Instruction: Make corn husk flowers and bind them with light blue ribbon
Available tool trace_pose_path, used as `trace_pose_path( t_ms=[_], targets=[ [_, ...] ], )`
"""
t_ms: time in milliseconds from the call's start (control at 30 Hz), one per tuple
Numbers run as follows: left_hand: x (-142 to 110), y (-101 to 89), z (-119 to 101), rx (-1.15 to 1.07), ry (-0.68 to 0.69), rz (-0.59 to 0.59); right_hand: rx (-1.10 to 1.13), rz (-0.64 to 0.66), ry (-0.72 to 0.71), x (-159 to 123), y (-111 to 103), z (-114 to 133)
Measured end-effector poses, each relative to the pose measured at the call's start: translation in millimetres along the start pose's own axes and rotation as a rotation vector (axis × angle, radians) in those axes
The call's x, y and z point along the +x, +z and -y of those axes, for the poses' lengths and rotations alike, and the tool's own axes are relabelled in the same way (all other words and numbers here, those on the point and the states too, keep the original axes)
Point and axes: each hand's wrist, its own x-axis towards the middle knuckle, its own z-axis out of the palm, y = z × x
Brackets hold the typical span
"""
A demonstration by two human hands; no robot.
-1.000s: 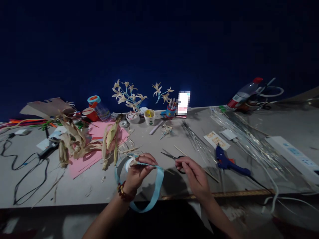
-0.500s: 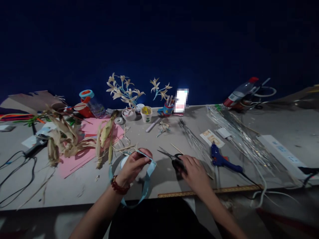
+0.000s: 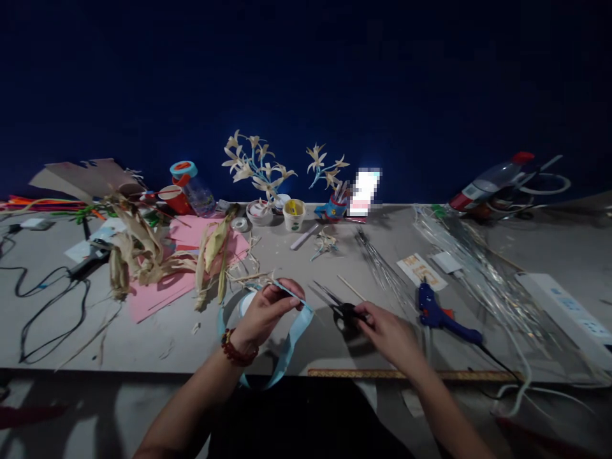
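Observation:
My left hand, with a beaded bracelet at the wrist, pinches a light blue ribbon between thumb and fingers. The ribbon loops down past the table's front edge and back up behind the wrist. A white roll shows partly behind this hand. To the right, my right hand is closed on the black handles of a pair of scissors. Their blades point up and left toward the ribbon without touching it. Under the handles lies a dark shadow. A thin stick rests just beyond the scissors.
Dried corn husks cover pink paper on the left. Husk flowers stand behind, beside a paper cup. To the right are wires, a blue glue gun and a power strip. A ruler lines the front edge.
The view has turned a little left, so things appear farther right. My right hand has shifted from lying over the scissors to gripping their handles from the side. The left hand keeps the ribbon.

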Motion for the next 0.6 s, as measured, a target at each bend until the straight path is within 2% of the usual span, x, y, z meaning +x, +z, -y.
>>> trace_pose_path(
  t_ms=[133,200,267,333,467,600],
  targets=[
    [-2,1.9,-2,-0.006,0.047,-0.034,0.643,0.164,0.114,-12,10,8],
    [-3,4.1,-3,-0.012,0.081,-0.076,0.772,0.179,0.159,-22,23,15],
    [-3,7.1,-4,-0.016,0.121,-0.13,0.744,0.141,0.149,-32,35,22],
    [-2,10.7,-5,-0.028,0.141,-0.204,0.635,0.051,0.077,-38,44,26],
    [-1,18.1,-8,-0.017,0.145,-0.344,0.422,-0.119,-0.061,-39,47,36],
    [-1,24.0,-5,0.015,0.196,-0.406,0.327,-0.102,-0.169,-30,41,53]
  ],
)
